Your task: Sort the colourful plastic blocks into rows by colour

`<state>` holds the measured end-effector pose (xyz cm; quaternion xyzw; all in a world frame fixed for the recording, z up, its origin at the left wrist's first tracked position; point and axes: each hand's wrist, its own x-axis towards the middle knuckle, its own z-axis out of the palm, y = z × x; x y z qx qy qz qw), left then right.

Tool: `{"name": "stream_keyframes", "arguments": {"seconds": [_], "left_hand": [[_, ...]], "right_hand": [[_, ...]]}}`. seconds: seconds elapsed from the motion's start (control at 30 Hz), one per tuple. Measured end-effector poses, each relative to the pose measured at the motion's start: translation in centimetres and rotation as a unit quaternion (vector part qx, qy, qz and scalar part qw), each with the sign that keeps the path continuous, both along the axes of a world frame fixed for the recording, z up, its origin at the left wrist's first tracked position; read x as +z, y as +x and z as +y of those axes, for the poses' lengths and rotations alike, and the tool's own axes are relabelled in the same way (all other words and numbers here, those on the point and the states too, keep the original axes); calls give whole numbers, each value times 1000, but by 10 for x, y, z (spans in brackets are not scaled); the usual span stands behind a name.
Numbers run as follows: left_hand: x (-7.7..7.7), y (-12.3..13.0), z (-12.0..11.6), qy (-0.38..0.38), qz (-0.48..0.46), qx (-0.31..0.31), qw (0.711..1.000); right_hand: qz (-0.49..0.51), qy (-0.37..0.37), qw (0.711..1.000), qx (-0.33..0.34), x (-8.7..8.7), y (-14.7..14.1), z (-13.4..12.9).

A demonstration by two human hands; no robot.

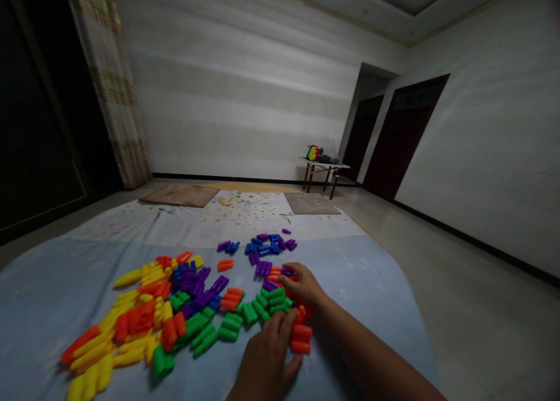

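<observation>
My right hand (304, 284) reaches in from the right, thumb and index finger closed around a small purple plastic piece (287, 271). Orange pieces lie under and beside those fingers. Nearer to me, my left hand (269, 351) rests with its fingertips at the edge of joined green pieces (273, 299). Its thumb is spread apart, close to an orange block (301, 347); what lies under its fingers is partly hidden. Beyond the hands, blue and purple pieces (265, 246) form a small ring-like cluster, with a purple piece (263, 268) on its near side.
A large pile of yellow pieces (94, 354), mixed with orange, purple, blue and green ones, covers the left of the cloth (359, 308). Two flat mats (181, 195) lie at the far edge. A small table (326, 164) with a colourful bag stands near the wall.
</observation>
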<state>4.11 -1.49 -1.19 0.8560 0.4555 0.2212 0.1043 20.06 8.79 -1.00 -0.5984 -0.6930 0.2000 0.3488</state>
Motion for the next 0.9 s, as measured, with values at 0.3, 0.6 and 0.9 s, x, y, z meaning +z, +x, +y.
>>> {"name": "stream_keyframes", "arguments": {"seconds": [0.3,0.6,0.9], "left_hand": [[8,-34,12,73,-29,185,980],[28,-91,34,132,-23,348,928],[28,-109,44,236,6,436,868]], "right_hand": [[285,-164,943,60,9,-115,35],[356,-149,910,152,39,-175,41],[173,-19,984,47,40,-95,87]]}}
